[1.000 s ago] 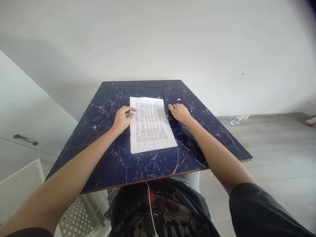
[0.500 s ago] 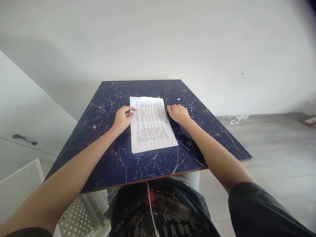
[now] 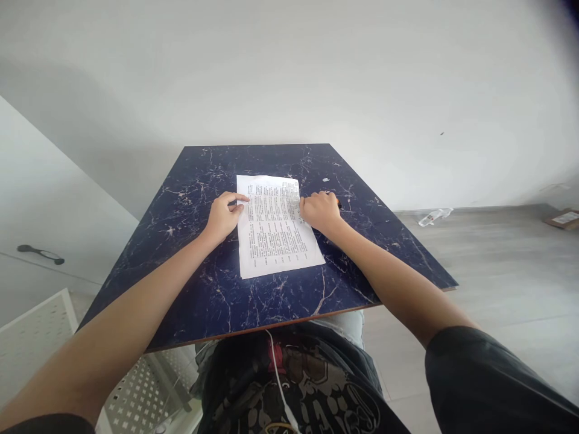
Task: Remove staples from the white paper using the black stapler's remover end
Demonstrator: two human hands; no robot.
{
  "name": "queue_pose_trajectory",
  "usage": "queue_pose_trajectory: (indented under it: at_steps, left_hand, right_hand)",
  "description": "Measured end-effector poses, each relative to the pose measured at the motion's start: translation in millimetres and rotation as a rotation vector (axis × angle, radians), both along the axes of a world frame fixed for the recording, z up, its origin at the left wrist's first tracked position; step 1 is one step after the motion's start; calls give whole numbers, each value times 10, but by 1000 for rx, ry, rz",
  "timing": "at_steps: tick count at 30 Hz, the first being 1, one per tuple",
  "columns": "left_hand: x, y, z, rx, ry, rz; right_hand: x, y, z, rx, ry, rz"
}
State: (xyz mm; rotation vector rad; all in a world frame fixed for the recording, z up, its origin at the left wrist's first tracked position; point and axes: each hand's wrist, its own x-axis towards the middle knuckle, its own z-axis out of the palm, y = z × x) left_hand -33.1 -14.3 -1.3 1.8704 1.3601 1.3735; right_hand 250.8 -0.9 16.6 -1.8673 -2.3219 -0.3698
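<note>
A printed sheet of paper (image 3: 275, 235) lies on the dark blue marbled table (image 3: 280, 301), its upper right corner covered with a denser pattern. My left hand (image 3: 222, 214) rests at the sheet's left edge, index finger stretched onto the paper and thumb apart from it, touching near the edge. At the right edge my right hand (image 3: 321, 211) is closed in a fist, its thumb side against the paper. A small orange and black object (image 3: 339, 203) pokes out behind that fist; most of it is hidden, so its kind does not show.
A small pale scrap (image 3: 326, 179) lies on the table beyond my right hand. White perforated panels (image 3: 140, 386) stand at lower left, near a cabinet door with a dark handle (image 3: 40, 254). Clear plastic packaging (image 3: 435, 217) and a cardboard box (image 3: 563, 219) sit on the floor to the right.
My right hand has shifted left onto the sheet's right edge, and an orange part now shows behind it. The left hand keeps its place on the paper. The view has shifted slightly.
</note>
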Motion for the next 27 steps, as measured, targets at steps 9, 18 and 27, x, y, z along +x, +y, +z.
queue_pose_trajectory:
  at_steps: [9,18,27]
  left_hand:
    - [-32,0,3,-15,94,19]
    - [-114,-1,4,81,496,71]
    - [-293,59,-21,6,564,-233]
  right_hand:
    - [202,106,118,-46,204,-70]
    - [741,329,220,-158,424,-44]
    - [1054,260,357,-369,293,292]
